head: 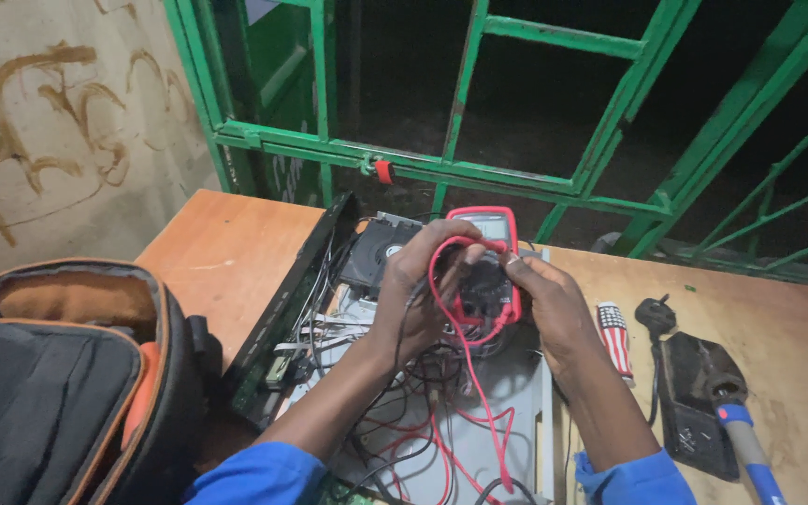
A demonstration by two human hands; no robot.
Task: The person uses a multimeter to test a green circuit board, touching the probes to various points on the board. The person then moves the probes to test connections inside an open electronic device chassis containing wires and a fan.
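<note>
Holding the red meter (484,266) over the opened device (423,374) on the desk (226,248), left hand (420,295) and right hand (554,304) clamp its sides; best kept steady, red lead (451,309) untangled from other wires.

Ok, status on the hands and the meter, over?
Left hand gripping red lead. Right hand on red meter. Meter over open chassis, wires tangled beneath.

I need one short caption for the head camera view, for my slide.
Both hands, left hand and right hand, hold a red multimeter and its red lead above an opened device.
</note>
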